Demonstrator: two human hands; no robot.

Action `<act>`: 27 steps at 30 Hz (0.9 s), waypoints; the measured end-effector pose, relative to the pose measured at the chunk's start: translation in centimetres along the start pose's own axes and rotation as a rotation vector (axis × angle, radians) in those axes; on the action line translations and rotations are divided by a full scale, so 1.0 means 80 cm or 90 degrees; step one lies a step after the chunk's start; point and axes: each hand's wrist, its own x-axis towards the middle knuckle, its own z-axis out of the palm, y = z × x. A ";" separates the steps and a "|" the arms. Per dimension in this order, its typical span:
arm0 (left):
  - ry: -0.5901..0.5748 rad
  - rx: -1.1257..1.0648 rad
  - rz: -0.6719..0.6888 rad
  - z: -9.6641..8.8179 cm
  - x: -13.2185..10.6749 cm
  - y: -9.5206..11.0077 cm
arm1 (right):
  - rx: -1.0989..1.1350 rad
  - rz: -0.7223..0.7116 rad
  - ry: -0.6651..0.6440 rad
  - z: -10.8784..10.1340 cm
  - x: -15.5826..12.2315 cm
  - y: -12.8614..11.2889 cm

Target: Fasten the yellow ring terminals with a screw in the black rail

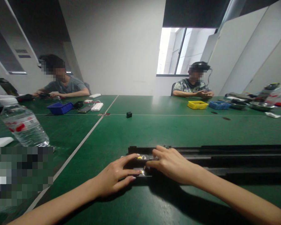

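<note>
A long black rail-like assembly [189, 156] with parallel channels lies across the green table in front of me and runs out of view to the right. My left hand [118, 173] rests at its left end, fingers stretched and apart, with fingertips on the near channels. Beside those fingertips sit small shiny gold-and-silver pieces [141, 157]. Over the same end, my right hand [168, 162] has its fingers curled down into the channels. Whatever its fingertips grip is hidden or too small to make out.
A water bottle [23, 125] stands at the left. Farther back are a blue bin [60, 108], a small black block [129, 114], a yellow tray [197, 105], a light-blue tray [219, 105] and metal bowls [262, 107]. Two people sit across the table [103, 134].
</note>
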 end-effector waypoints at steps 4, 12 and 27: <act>0.006 -0.002 0.004 -0.003 0.002 0.002 | -0.003 0.002 0.002 0.000 0.000 -0.001; -0.014 0.000 -0.012 0.001 -0.001 -0.002 | -0.009 0.020 -0.005 0.001 0.001 -0.003; -0.016 -0.001 -0.012 -0.002 0.001 0.000 | -0.001 0.031 -0.014 -0.001 0.000 -0.006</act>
